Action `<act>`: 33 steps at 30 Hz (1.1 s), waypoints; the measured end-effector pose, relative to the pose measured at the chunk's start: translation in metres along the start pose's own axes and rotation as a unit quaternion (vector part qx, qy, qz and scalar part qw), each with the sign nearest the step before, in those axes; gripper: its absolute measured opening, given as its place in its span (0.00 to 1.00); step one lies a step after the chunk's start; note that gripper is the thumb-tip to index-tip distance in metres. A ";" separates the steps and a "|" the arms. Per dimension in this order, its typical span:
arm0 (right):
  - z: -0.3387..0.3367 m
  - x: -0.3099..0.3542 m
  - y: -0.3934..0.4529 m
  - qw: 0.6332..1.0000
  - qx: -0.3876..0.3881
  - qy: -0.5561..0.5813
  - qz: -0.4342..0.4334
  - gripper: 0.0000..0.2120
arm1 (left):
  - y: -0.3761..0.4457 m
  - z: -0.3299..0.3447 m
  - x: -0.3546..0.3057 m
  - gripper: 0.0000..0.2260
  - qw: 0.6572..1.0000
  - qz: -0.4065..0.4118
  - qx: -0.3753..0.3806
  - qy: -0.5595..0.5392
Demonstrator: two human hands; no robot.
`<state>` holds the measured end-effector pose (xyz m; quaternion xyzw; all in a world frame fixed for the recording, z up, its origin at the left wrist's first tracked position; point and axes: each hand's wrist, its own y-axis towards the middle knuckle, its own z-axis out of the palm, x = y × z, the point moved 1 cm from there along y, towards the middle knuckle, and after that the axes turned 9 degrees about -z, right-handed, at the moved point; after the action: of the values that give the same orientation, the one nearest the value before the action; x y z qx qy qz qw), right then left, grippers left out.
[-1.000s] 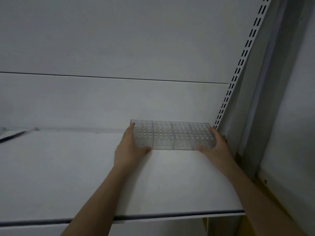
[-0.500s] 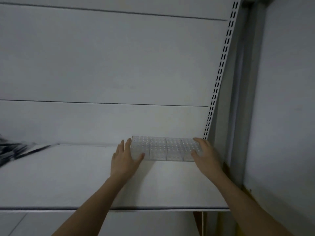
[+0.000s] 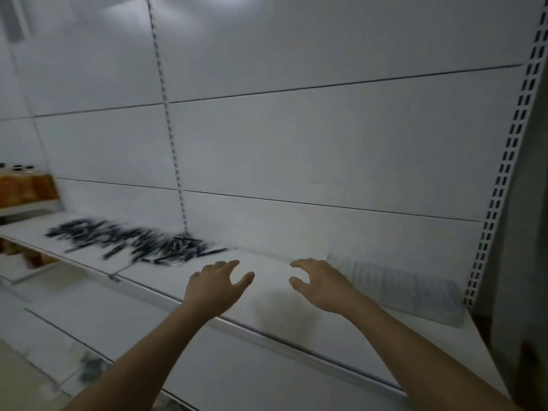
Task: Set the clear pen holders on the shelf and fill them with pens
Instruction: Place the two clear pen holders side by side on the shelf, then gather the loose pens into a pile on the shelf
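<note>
Holder (image 3: 394,287) is sitting right of both hands, left hand (image 3: 218,287) and right hand (image 3: 321,287) hovering loose, grasping nothing; pens (image 3: 130,240) off left probably need grabbing.

Motion-blurred pens (image 3: 130,241) and clear pen holder (image 3: 394,287), their details beyond telling.

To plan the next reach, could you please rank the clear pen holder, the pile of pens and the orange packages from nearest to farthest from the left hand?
1. Clear pen holder, right, beyond the right hand.
2. Pile of pens, left of the left hand on the shelf.
3. Orange packages, far left.
</note>
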<state>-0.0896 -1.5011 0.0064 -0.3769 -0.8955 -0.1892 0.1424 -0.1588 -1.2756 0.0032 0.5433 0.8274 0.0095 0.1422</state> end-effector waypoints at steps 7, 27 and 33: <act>0.024 0.094 0.063 0.997 0.031 0.011 -0.065 0.24 | -0.002 -0.055 0.110 0.31 0.999 -0.034 -0.032 0.014; 0.194 0.450 0.307 0.954 0.116 -0.097 -0.260 0.27 | 0.030 -0.183 0.510 0.32 0.983 -0.173 -0.047 0.024; 0.238 0.500 0.384 0.949 0.117 -0.098 -0.277 0.27 | 0.069 -0.182 0.580 0.31 0.981 -0.186 -0.042 0.043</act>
<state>-0.1747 -0.8369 0.0830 -0.1115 -0.9900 -0.0773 0.0388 -0.3558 -0.6985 0.0592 0.3721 0.9184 0.0410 0.1280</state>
